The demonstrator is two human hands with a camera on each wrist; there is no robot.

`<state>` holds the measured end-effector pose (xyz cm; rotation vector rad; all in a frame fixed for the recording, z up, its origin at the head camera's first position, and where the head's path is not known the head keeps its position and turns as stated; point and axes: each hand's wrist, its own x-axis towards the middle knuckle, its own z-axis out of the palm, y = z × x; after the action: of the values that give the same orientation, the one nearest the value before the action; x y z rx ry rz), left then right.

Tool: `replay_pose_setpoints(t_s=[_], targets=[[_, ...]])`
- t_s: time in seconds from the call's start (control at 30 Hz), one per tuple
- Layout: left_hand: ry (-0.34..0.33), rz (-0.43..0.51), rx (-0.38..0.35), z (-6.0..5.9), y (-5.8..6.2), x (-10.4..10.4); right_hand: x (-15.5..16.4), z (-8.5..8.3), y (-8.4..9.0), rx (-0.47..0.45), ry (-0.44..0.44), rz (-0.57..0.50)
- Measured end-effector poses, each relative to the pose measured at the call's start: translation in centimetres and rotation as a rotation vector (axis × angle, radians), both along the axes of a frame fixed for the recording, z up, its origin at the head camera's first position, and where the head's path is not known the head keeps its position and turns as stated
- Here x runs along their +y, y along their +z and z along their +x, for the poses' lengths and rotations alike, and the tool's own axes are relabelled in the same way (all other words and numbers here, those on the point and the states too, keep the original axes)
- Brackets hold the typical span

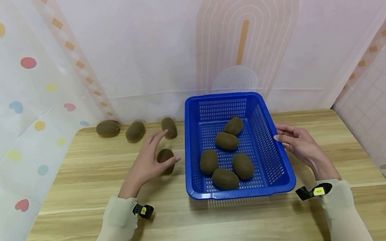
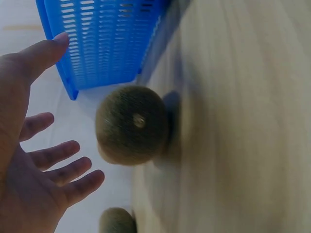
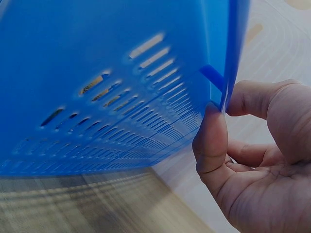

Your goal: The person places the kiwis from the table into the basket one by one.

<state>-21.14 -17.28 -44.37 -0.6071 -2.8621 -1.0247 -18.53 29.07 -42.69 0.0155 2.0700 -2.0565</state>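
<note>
My left hand (image 1: pixel 150 161) hangs above a brown kiwi (image 1: pixel 166 160) on the table, left of the basket. Its fingers and thumb are spread apart, and nothing is between them. In the left wrist view that kiwi (image 2: pixel 132 125) lies beyond the fingertips, beside the basket's slotted wall (image 2: pixel 104 43). With thumb and fingers, my right hand (image 1: pixel 300 143) pinches the right rim of the blue plastic basket (image 1: pixel 242 193). The right wrist view shows the fingertips at the rim's edge (image 3: pixel 228 63). Several kiwis (image 1: pixel 226 141) lie on the basket's floor.
Toward the back left of the wood-grain table (image 1: pixel 211 235) lie three more kiwis: one at the far corner (image 1: pixel 108 128), one beside it (image 1: pixel 136 131) and one nearer the basket (image 1: pixel 169 127). A patterned cloth (image 1: pixel 144 52) hangs behind the table and down both sides.
</note>
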Motion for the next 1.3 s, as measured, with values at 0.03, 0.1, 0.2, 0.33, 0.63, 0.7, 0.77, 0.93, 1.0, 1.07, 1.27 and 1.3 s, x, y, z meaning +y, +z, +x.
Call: replay_pose_setpoints(t_s=[0.03, 0.1, 0.2, 0.33, 0.63, 0.7, 0.77, 0.93, 1.0, 1.07, 1.27, 1.3], targets=[[-0.001, -0.008, -0.013, 0.0, -0.2, -0.1, 0.0, 0.0, 0.0, -0.001, -0.001, -0.001], [-0.007, -0.01, -0.038, 0.1, -0.6, -0.4, 0.0, 0.0, 0.1, -0.001, -0.001, 0.004], [-0.021, -0.012, -0.057, 0.3, -1.1, -0.7, 0.0, -0.1, 0.1, 0.0, 0.001, 0.014], [-0.031, -0.03, -0.062, 0.5, -1.5, -1.1, 0.0, -0.1, 0.2, 0.0, 0.0, 0.016], [-0.065, -0.018, -0.009, 0.7, -2.3, -1.3, 0.0, -0.1, 0.3, -0.004, -0.004, 0.019], [-0.061, -0.005, -0.01, 0.7, -2.3, -1.3, 0.0, -0.1, 0.2, -0.003, -0.004, 0.017], [-0.054, 0.004, -0.016, 0.8, -2.2, -1.3, 0.0, -0.1, 0.2, -0.003, -0.002, 0.014], [-0.041, 0.017, -0.012, 0.9, -2.2, -1.1, 0.0, -0.1, 0.1, -0.002, 0.001, 0.016], [-0.042, 0.027, -0.006, 0.9, -2.1, -1.1, 0.0, -0.1, 0.1, -0.002, 0.001, 0.019], [-0.044, 0.049, -0.011, 0.8, -1.9, -1.0, 0.0, 0.0, 0.1, -0.002, 0.002, 0.022], [-0.048, 0.118, -0.028, 0.8, -1.0, -0.6, 0.1, 0.0, 0.1, -0.001, 0.006, 0.02], [-0.045, 0.124, -0.03, 0.8, -0.9, -0.6, 0.1, 0.0, 0.1, -0.001, 0.007, 0.021]])
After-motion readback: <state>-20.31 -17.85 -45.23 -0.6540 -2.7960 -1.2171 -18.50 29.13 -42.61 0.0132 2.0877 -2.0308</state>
